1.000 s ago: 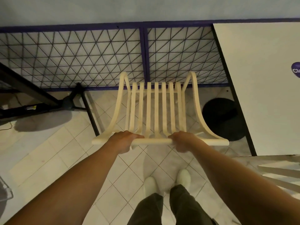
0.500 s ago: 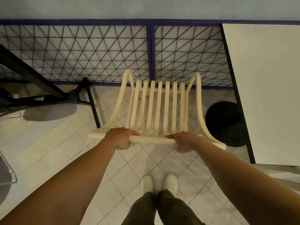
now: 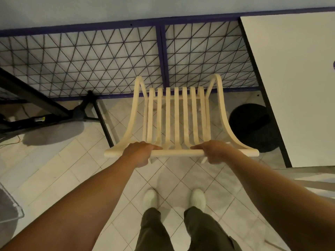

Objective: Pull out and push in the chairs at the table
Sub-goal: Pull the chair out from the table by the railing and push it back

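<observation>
Item: cream slatted chair (image 3: 176, 116), standing on the tiled floor (image 3: 59, 171) just left of the white counter (image 3: 293, 84).
Build: rigid slats, likely light, smooth finish.
Hold: top rail (image 3: 178, 153).
Left hand (image 3: 138, 153): closed round rail.
Right hand (image 3: 214, 153): closed round rail.

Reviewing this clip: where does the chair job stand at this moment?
Done: the cream slatted chair stands clear of the white table, beside its edge rather than tucked under. In hand: the left hand and right hand both grip its top rail. Left: pushing it back in. A second chair is only partly visible at the right edge; its state is unclear.
</observation>
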Action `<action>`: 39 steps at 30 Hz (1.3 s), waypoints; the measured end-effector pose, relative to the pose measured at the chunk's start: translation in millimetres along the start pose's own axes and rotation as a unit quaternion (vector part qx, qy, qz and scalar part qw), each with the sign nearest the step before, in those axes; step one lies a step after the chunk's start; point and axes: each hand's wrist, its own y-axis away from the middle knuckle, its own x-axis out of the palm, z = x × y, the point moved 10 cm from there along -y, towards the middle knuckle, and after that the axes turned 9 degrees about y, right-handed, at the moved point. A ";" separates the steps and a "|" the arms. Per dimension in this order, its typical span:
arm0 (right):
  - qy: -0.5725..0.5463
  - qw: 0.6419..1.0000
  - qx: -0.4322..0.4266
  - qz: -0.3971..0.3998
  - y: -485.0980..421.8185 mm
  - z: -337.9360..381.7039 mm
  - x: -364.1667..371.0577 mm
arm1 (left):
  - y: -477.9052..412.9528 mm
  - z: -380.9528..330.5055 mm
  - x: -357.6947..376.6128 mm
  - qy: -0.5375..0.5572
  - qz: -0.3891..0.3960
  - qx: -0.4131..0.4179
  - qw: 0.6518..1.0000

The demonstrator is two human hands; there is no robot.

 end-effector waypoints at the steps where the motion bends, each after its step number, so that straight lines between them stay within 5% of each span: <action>1: -0.001 1.000 0.004 0.002 0.6 0.1 -0.2 | 0.3 -0.5 0.2 -0.001 0.000 0.007 1.000; 39: -0.146 0.979 0.130 -0.054 6.7 68.4 27.5 | -21.4 39.4 -44.2 -0.123 0.048 0.146 0.981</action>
